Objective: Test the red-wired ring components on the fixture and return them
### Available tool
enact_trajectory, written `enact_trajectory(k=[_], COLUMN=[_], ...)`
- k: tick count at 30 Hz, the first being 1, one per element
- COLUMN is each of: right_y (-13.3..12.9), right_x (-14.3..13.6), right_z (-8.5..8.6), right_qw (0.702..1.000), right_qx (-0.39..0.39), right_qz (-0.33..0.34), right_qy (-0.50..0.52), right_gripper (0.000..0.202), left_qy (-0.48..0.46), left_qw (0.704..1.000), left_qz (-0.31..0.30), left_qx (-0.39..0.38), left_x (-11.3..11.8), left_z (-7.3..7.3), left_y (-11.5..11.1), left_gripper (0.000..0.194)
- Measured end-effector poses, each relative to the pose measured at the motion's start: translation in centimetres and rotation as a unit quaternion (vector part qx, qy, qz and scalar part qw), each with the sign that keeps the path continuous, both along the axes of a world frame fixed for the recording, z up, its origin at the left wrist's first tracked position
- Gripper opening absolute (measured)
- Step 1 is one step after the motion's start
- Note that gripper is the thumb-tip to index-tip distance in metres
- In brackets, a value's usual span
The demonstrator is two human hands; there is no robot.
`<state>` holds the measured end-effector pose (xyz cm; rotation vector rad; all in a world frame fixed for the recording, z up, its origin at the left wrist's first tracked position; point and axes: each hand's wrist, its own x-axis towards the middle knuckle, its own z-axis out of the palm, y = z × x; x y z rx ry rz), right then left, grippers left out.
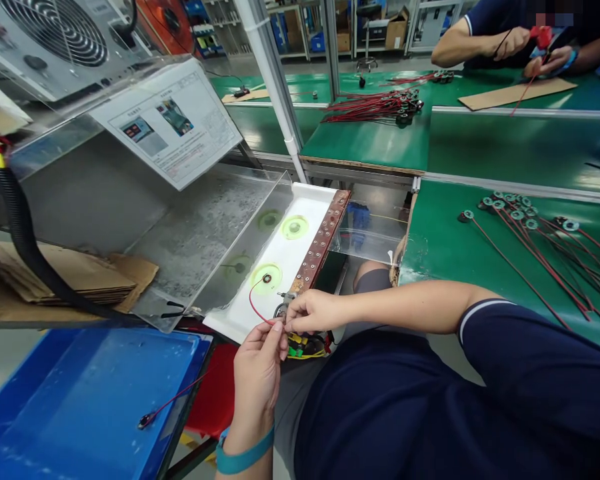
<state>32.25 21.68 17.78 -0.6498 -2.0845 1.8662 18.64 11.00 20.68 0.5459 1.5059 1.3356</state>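
My left hand (265,357), with a teal band at the wrist, pinches a thin red wire (253,308). The wire curves up to a small round part (267,279) lying on the nearer yellow-green ring (258,285) of the white plate (265,257). My right hand (307,312) meets the left one at the plate's near edge, fingertips pressed together near the wire; what they hold is too small to tell. A farther ring (295,227) carries no wired part. A brown strip with metal studs (323,240) borders the plate, and a clear sheet stands along its left side.
A blue tray (80,387) at lower left holds one wired part (145,420). Several wired parts (523,210) lie on the green table (440,247) at right, with another bundle (380,107) farther back. Across the bench, a person's hands (540,57) hold a red tool. Cardboard (55,277) sits left.
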Motion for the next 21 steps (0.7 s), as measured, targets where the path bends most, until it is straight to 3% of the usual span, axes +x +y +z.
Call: enact_trajectory(k=[2,7,10,16,21], right_y=[0.0,-0.2,-0.2,0.1,1.7], right_x=[0.0,-0.1,-0.1,0.1,0.4], right_z=[0.2,-0.2,-0.5,-0.4,-0.4], right_qw=[1.000,0.977,0.957,0.939,0.940], right_qx=[0.020,0.214,0.288,0.335,0.339], right_qz=[0.002,0.003,0.026,0.048,-0.030], right_qy=[-0.008,0.007,-0.010,-0.059,-0.033], right_gripper=[0.015,0.012,0.014,0.017,0.011], left_qy=[0.040,0.131,0.170,0.291,0.390], left_qw=[0.999,0.990,0.982,0.948,0.908], left_qz=[-0.012,-0.051,-0.078,-0.125,-0.152], left_qx=[-0.003,-0.010,-0.024,-0.036,-0.001], left_x=[-0.4,-1.7,-2.1,-2.8,-2.9], left_z=[-0.4,-0.7,-0.6,-1.5,-2.2], left_y=[-0.1,-0.1,-0.1,-0.4,-0.8], left_gripper=[0.045,0.045,0.047,0.041,0.033])
